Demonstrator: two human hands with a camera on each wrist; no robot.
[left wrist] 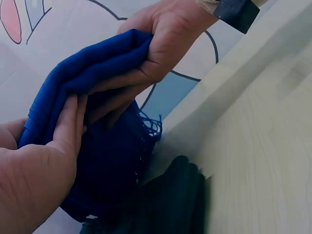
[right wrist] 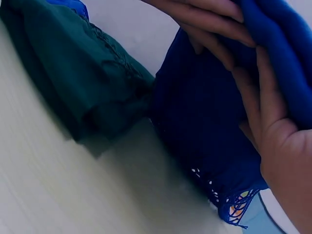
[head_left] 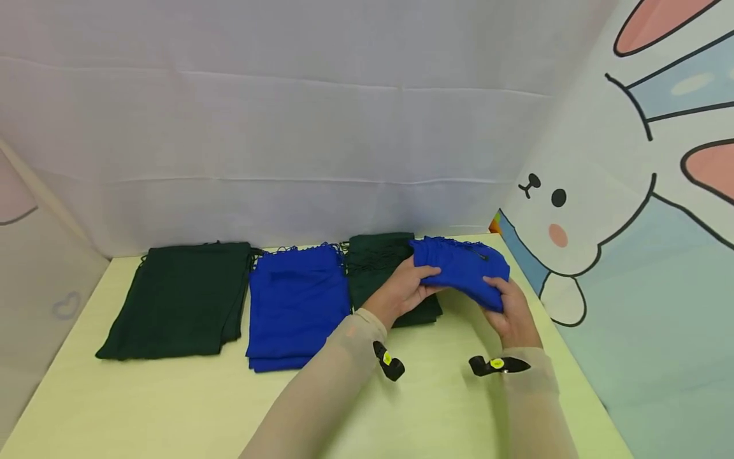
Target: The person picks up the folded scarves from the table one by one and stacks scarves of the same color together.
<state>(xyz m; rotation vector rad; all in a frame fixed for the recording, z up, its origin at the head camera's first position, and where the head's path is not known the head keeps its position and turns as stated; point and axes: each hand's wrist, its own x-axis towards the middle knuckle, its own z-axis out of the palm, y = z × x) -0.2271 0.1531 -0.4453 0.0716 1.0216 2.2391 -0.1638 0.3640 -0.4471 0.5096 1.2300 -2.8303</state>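
Observation:
Both hands hold a folded blue fringed scarf raised above the table's back right. My left hand grips its left end, thumb on top and fingers beneath. The other end is in my right hand, its thumb also on top. In the left wrist view the blue scarf shows a thick layered fold, with fringe hanging behind. Partly hidden by the left hand and the raised scarf, a folded dark green scarf lies on the table. In the right wrist view the green scarf is beside the hanging blue cloth.
A second folded blue scarf lies left of the partly hidden green one. Farther left is another folded dark green scarf. The pale yellow table meets a white curtain behind and a rabbit-print curtain at the right.

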